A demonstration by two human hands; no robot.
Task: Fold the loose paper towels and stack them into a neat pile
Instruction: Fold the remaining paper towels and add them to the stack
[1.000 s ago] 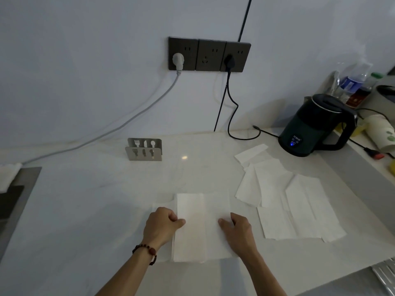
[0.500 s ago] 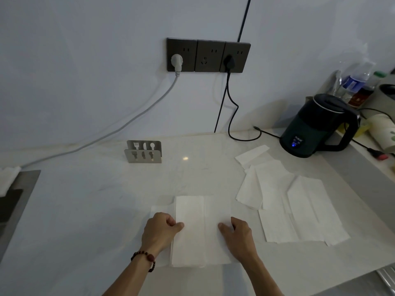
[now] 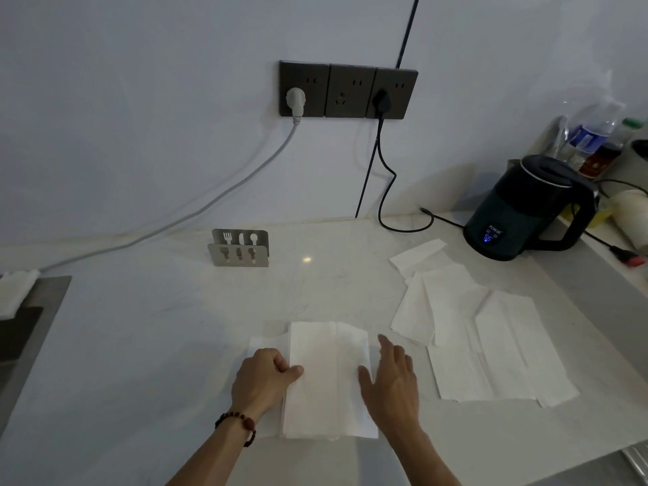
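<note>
A white paper towel [image 3: 326, 380] lies partly folded on the pale counter [image 3: 140, 345] in front of me, with creases running away from me. My left hand [image 3: 263, 380] sits on its left edge, fingers curled and thumb pressing the sheet. To its right, my right hand [image 3: 391, 384] lies at the towel's right edge with straight fingers spread, the thumb touching the paper. Several loose paper towels [image 3: 470, 331] lie overlapping to the right.
A metal napkin holder [image 3: 240, 248] stands behind the towel. A dark electric kettle [image 3: 526, 208] sits at the back right, with bottles [image 3: 592, 135] and a cup beyond it. Cables hang from wall sockets [image 3: 347, 90]. A folded white cloth [image 3: 14, 292] lies far left.
My right hand has lifted off the towel's right part and moved right with its fingers straightened. The left hand stays at the left edge.
</note>
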